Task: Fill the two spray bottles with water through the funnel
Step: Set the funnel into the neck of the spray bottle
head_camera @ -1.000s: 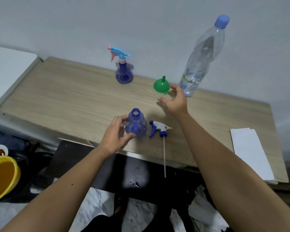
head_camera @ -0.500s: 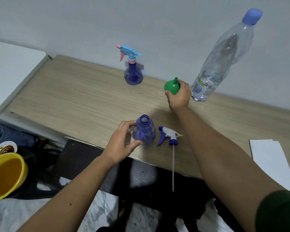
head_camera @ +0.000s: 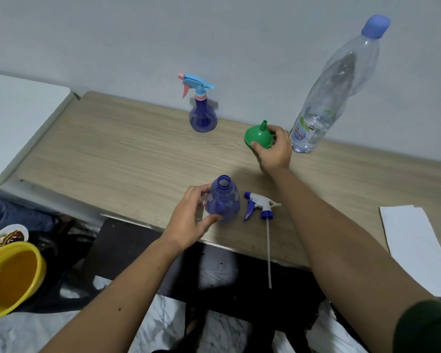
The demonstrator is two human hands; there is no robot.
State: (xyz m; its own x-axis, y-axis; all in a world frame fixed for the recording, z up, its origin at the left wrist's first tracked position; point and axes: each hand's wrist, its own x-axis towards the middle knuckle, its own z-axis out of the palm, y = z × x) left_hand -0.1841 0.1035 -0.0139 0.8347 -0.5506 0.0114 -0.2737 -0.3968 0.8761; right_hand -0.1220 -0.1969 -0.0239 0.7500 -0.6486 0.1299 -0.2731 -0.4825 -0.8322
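— Two blue spray bottles on the wooden table (head_camera: 112, 159): which one is open?

— The near one. The uncapped spray bottle (head_camera: 222, 200), translucent blue plastic with a round belly and threaded neck, stands by the table's front edge; nothing can be made out inside it. The left hand (head_camera: 189, 220) grasps it, fingers and thumb curled around its side. Its white-and-blue trigger head (head_camera: 259, 206) lies just to the right, the thin dip tube jutting past the table edge.

— And the other?

— The capped spray bottle (head_camera: 203, 115) stands upright near the wall, fitted with a light-blue trigger and pink nozzle; whether it contains liquid cannot be told.

— Where is the funnel?

— The green funnel (head_camera: 257, 135), smooth plastic, is mouth-down with its spout pointing up, held by the right hand (head_camera: 274, 149), thumb and fingers pinching its rim. Just beside that hand stands a tall clear water bottle (head_camera: 329, 98) with a blue cap, a little water pooled at its bottom.

— Anything else?

— White paper (head_camera: 418, 245) at the table's right end, and a yellow bowl (head_camera: 13, 278) of amber liquid down on the left.
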